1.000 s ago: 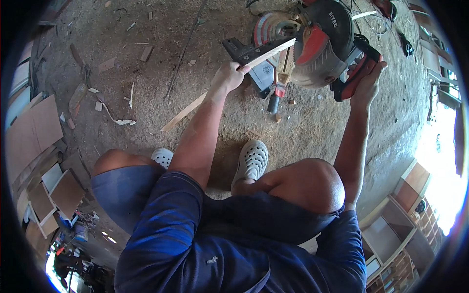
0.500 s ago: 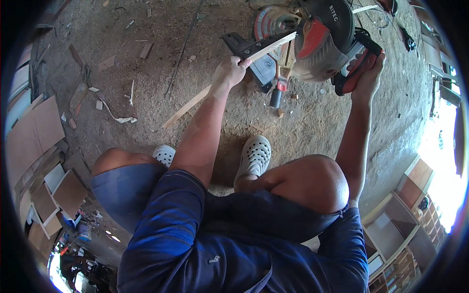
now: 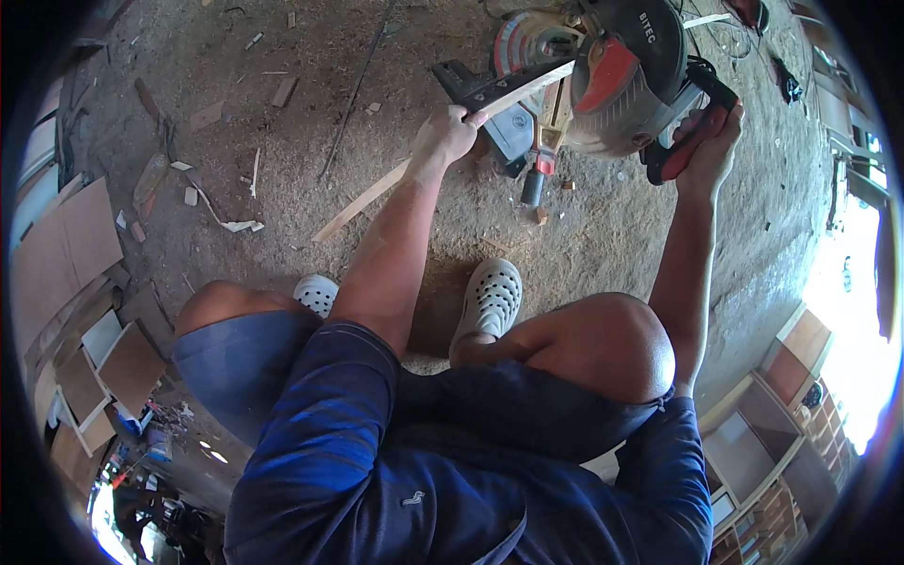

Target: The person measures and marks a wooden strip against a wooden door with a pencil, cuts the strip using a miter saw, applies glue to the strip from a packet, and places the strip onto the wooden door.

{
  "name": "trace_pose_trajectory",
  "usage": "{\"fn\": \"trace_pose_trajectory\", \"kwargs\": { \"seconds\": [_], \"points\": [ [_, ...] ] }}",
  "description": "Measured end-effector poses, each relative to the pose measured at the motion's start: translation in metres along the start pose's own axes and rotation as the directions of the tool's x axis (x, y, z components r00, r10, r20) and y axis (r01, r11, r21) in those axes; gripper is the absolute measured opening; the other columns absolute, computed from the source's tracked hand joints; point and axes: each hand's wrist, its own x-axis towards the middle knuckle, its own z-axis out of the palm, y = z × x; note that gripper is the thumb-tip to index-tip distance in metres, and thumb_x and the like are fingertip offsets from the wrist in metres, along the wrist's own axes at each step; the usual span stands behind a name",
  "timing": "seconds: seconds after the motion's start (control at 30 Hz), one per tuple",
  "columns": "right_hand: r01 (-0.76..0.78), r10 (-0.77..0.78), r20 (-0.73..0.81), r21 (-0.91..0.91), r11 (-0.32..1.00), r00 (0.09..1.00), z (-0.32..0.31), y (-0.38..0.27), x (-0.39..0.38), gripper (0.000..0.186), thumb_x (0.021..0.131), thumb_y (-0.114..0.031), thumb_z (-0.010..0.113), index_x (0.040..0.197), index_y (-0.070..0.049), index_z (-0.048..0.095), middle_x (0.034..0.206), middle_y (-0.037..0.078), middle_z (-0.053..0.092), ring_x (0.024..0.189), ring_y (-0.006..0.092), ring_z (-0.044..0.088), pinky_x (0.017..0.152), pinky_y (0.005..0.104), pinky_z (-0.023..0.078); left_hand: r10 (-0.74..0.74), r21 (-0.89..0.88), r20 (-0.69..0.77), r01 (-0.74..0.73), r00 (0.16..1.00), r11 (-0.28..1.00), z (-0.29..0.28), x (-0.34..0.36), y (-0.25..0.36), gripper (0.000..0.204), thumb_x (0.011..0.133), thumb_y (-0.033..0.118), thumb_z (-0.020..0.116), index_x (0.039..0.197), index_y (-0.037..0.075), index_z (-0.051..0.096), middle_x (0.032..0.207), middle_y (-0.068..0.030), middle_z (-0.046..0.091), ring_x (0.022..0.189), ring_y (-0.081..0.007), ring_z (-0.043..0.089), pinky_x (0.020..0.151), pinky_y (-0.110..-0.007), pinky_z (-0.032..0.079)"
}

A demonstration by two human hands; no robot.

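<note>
I squat on a dusty floor over a mitre saw [image 3: 617, 80] with a dark blade guard and a red patch. My right hand [image 3: 706, 141] grips the saw's red and black handle [image 3: 680, 141] at the upper right. My left hand [image 3: 447, 132] clasps a long thin wooden strip [image 3: 363, 200] that runs diagonally from the lower left up under the saw head. The strip's far end lies on the saw's base [image 3: 508, 94]; the blade itself is hidden by the guard.
My white clogs [image 3: 485, 301] stand on the sawdust-covered floor just behind the saw. Wood scraps [image 3: 226, 221] and offcuts litter the floor at left. Flat boards [image 3: 66, 254] lie stacked at the far left. Wooden shelving [image 3: 800, 377] stands at right.
The saw head has risen and shifted toward the top of the view with my right hand on its handle. My left hand stays on the strip.
</note>
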Motion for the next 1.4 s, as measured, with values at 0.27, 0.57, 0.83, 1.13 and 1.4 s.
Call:
{"fn": "trace_pose_trajectory", "kwargs": {
  "seconds": [0.27,0.57,0.83,1.13,1.4],
  "points": [
    [0.017,-0.019,0.040,0.040,0.999,0.999,-0.003,0.031,-0.015,0.055,0.108,-0.065,0.043,0.102,-0.012,0.056,0.077,0.005,0.059,0.058,0.0191,0.059,0.056,0.0362,0.051,0.023,0.027,-0.027,-0.022,0.999,0.999,0.005,0.009,-0.014,0.053,0.104,0.053,0.060,0.113,0.003,0.076,0.107,-0.0265,0.075,0.105,-0.0452,0.072,0.088,-0.051,0.056],
    [0.087,-0.087,0.013,0.001,0.996,0.996,-0.002,0.031,-0.019,0.056,0.108,-0.065,0.040,0.107,-0.012,0.054,0.079,0.004,0.058,0.061,0.0187,0.059,0.056,0.0366,0.052,0.025,0.022,-0.014,-0.024,1.000,0.999,0.007,0.009,-0.009,0.055,0.104,0.053,0.060,0.111,0.001,0.076,0.104,-0.0281,0.074,0.103,-0.0458,0.072,0.087,-0.052,0.056],
    [0.116,-0.115,-0.011,0.027,0.993,0.993,0.000,0.031,-0.019,0.061,0.110,-0.063,0.036,0.103,-0.006,0.058,0.069,0.008,0.059,0.055,0.0210,0.058,0.056,0.0363,0.050,-0.039,0.019,0.105,0.037,0.994,0.999,0.004,0.013,-0.006,0.054,0.104,0.056,0.057,0.126,0.010,0.073,0.130,-0.0236,0.070,0.124,-0.0440,0.065,0.102,-0.054,0.053],
    [0.088,-0.088,0.026,0.020,0.996,0.996,-0.004,0.037,-0.018,0.060,0.109,-0.065,0.036,0.099,-0.010,0.055,0.074,0.005,0.057,0.059,0.0199,0.059,0.056,0.0375,0.052,-0.037,0.014,0.094,0.036,0.995,0.999,0.001,0.012,-0.006,0.055,0.104,0.057,0.057,0.129,0.010,0.072,0.132,-0.0239,0.069,0.127,-0.0431,0.065,0.103,-0.053,0.053],
    [0.127,-0.128,0.021,0.031,0.991,0.992,-0.005,0.044,-0.019,0.059,0.109,-0.065,0.036,0.108,-0.010,0.056,0.076,0.006,0.059,0.059,0.0194,0.060,0.057,0.0373,0.052,-0.053,0.028,0.095,0.050,0.994,0.998,-0.002,0.008,-0.002,0.055,0.103,0.056,0.058,0.127,0.008,0.073,0.128,-0.0248,0.070,0.125,-0.0438,0.065,0.102,-0.054,0.053]
  ]
}}
